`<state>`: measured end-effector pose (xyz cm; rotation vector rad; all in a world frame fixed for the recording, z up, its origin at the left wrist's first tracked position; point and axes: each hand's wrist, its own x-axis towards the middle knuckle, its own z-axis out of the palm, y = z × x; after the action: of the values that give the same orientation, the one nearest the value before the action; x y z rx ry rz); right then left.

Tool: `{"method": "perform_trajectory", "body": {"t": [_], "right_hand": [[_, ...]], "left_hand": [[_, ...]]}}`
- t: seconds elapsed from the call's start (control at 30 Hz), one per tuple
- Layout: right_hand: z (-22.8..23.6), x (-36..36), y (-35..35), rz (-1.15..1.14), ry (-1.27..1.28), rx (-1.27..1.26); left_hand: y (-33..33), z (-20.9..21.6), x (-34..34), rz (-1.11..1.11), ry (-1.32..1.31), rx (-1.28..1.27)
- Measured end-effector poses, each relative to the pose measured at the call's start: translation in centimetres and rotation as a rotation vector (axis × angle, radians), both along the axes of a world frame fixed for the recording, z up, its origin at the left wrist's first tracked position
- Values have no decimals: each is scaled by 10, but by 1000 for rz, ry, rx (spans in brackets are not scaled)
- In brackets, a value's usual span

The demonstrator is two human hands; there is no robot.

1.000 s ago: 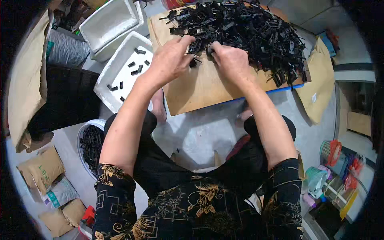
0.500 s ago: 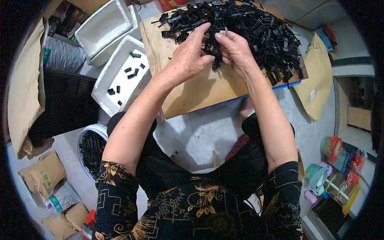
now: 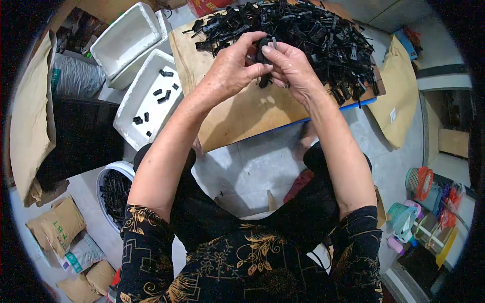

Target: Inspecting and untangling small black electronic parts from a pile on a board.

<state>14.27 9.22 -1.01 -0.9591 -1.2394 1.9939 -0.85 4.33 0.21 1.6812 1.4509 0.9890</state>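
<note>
Both hands are close together over the near edge of a heap of black plastic parts (image 3: 328,45). My left hand (image 3: 233,66) curls its forefinger and thumb around a small dark plastic part (image 3: 261,51); its outline blends into the heap behind. My right hand (image 3: 293,66) is closed, its thumb against a thin grey strip (image 3: 274,42) that sticks up past the thumb tip. What lies under the right fingers is hidden. The heap rests on a wooden board (image 3: 237,121).
Left of the board, a white foam box (image 3: 132,108) holds several small black pieces; another foam box (image 3: 124,38) stands behind it. A white bucket (image 3: 102,171) of black parts is by my left leg. Paper sacks (image 3: 56,222) lie lower left; a tan sack (image 3: 399,101) stands right.
My hands have come together; the left thumb and forefinger have closed in around the dark part beside the right thumb. The view has shifted slightly.
</note>
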Motion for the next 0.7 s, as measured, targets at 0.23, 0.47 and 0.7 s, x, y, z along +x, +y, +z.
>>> {"method": "perform_trajectory", "body": {"t": [0.23, 0.47, 0.7], "right_hand": [[3, 7, -2, 67, -63, 117], [5, 7, -13, 79, -33, 207], [8, 5, -21, 75, -92, 352]], "left_hand": [[-2, 8, -7, -82, -361, -191], [-5, 11, -9, -1, -458, -283], [-7, 9, -3, 71, -477, -269]]}}
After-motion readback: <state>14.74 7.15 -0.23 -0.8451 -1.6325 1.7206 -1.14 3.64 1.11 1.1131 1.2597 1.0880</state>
